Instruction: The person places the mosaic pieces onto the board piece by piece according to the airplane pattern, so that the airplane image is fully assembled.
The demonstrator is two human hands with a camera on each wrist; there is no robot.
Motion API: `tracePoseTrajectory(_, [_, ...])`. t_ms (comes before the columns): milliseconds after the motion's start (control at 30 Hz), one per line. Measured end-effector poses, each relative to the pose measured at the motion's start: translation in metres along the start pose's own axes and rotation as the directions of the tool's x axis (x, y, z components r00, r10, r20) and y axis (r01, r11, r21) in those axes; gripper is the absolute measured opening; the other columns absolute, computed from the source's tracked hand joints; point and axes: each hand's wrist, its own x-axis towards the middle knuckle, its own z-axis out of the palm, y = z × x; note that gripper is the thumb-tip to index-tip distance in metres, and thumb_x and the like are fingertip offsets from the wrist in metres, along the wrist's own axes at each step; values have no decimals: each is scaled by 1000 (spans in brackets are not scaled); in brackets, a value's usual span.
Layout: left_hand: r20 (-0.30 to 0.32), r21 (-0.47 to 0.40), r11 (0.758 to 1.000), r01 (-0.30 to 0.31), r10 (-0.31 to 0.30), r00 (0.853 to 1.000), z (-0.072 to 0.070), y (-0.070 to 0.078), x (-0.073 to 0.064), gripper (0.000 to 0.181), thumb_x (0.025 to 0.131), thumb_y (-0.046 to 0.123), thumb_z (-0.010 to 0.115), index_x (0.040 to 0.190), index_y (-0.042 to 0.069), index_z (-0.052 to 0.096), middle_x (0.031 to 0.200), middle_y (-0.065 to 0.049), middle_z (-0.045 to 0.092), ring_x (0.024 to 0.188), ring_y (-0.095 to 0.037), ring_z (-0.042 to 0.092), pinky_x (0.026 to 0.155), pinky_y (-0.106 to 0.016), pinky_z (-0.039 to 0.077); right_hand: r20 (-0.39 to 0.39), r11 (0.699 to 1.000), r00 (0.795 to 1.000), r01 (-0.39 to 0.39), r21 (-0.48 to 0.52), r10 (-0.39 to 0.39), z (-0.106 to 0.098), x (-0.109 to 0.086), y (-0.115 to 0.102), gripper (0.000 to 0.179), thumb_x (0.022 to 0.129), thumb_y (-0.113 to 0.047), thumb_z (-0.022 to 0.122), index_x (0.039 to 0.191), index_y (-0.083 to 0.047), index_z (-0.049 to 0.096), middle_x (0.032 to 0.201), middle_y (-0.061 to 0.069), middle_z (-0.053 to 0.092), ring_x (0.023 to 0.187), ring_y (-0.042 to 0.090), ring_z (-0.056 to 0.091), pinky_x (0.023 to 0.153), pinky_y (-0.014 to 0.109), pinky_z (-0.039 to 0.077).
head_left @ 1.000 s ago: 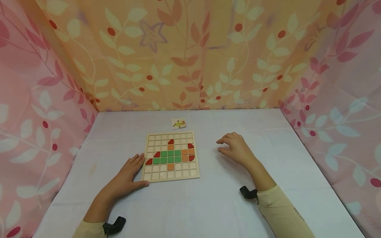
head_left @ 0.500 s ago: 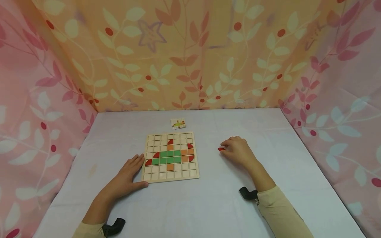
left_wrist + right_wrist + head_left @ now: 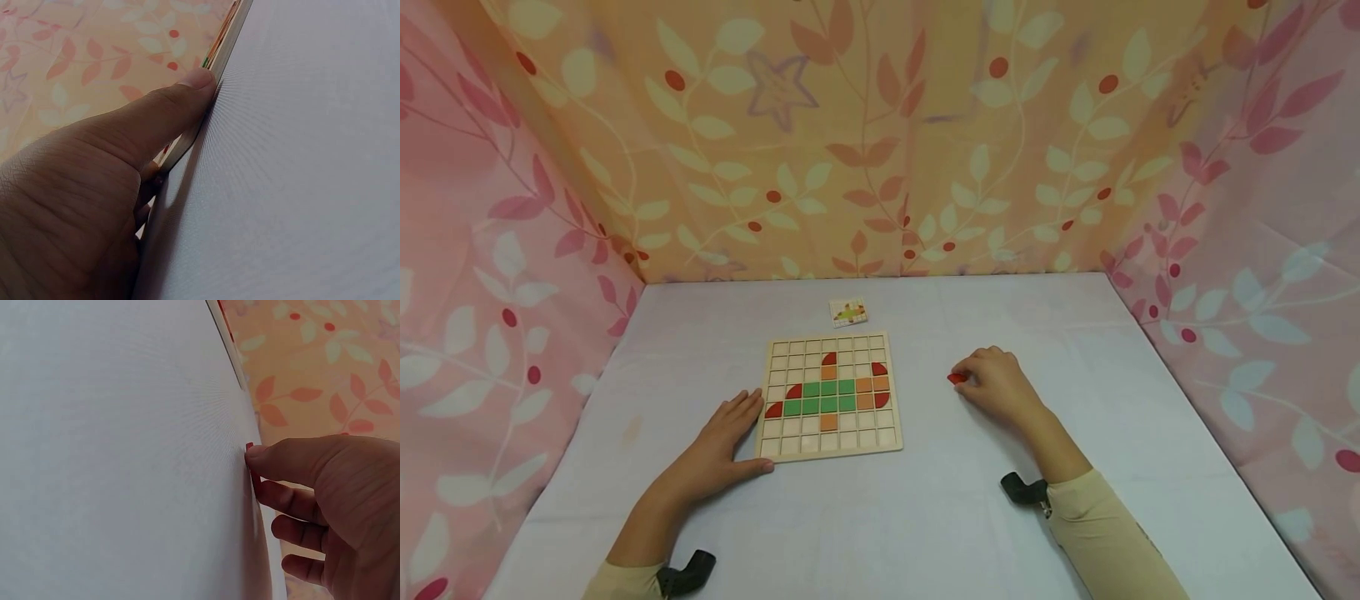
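Note:
My right hand (image 3: 1000, 385) pinches a small red quarter-round tile (image 3: 956, 378) between thumb and index finger, to the right of the board. In the right wrist view the tile (image 3: 255, 478) appears edge-on, close over the white cloth. My left hand (image 3: 717, 450) rests against the lower left corner of the wooden grid board (image 3: 856, 438). Its fingers lie straight along the left side, and the thumb (image 3: 187, 87) touches the front edge. On the board, green squares (image 3: 828, 404), orange squares (image 3: 828, 422) and several red quarter-round tiles (image 3: 794, 391) form a figure.
A small printed pattern card (image 3: 848, 312) lies behind the board. White cloth (image 3: 880, 525) covers the table, with a floral curtain (image 3: 887, 150) at the back and pink ones on both sides. Black wrist devices (image 3: 1024, 489) sit at both sleeves.
My right hand has come down slightly and closed finger and thumb on the red tile, which now shows at the fingertips. The left hand stays at the board.

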Motion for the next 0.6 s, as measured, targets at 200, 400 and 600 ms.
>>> tracePoseTrajectory(200, [3, 1, 1000, 2, -2, 1000, -1, 1, 0, 115, 76, 63, 82, 163, 10, 28, 171, -6, 23, 159, -32, 10, 129, -49, 9, 10, 998, 1000, 19, 52, -19, 0, 0, -1, 19, 87, -15, 77, 104, -21, 80, 103, -2, 72, 101, 25, 59, 87, 50, 43])
tracePoseTrajectory(400, [2, 3, 1000, 2, -2, 1000, -1, 1, 0, 115, 76, 63, 82, 163, 9, 28, 171, -6, 23, 159, -32, 10, 129, -50, 10, 8, 996, 999, 40, 80, -41, -3, 0, -3, 24, 86, -7, 71, 106, -18, 80, 109, 0, 73, 103, 27, 60, 88, 51, 43])
tracePoseTrajectory(600, [0, 5, 1000, 0, 0, 1000, -1, 1, 0, 115, 76, 61, 82, 163, 10, 28, 171, -6, 23, 159, -33, 11, 128, -51, 11, 4, 999, 1000, -6, 31, 6, -3, 1, -4, 22, 86, -17, 76, 107, -16, 79, 106, 2, 72, 102, 28, 60, 88, 51, 44])
